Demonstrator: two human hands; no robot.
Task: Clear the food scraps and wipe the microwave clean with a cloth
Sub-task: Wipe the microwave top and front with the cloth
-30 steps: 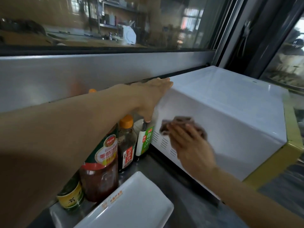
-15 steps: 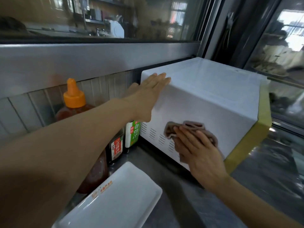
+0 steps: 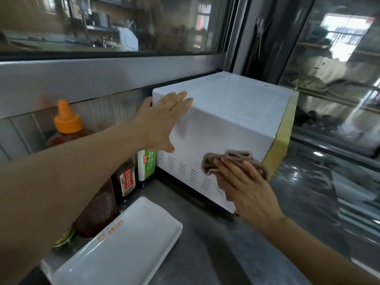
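Observation:
The white microwave (image 3: 230,112) with a yellow front edge stands on the dark counter, its vented left side facing me. My left hand (image 3: 162,122) lies flat with straight fingers on the microwave's top rear corner. My right hand (image 3: 244,186) presses a crumpled brown cloth (image 3: 236,157) with straight fingers against the lower side panel, near the front edge. The microwave's door and inside are hidden from here.
Several sauce bottles stand left of the microwave: an orange-capped one (image 3: 67,124), a dark one with a red label (image 3: 126,182), a green-and-white one (image 3: 147,163). A white rectangular tray (image 3: 127,243) lies on the counter (image 3: 226,254) in front. Glass panes rise behind and to the right.
My right hand has slid the cloth along the side panel towards the microwave's front edge. My left hand stays flat on the top rear corner.

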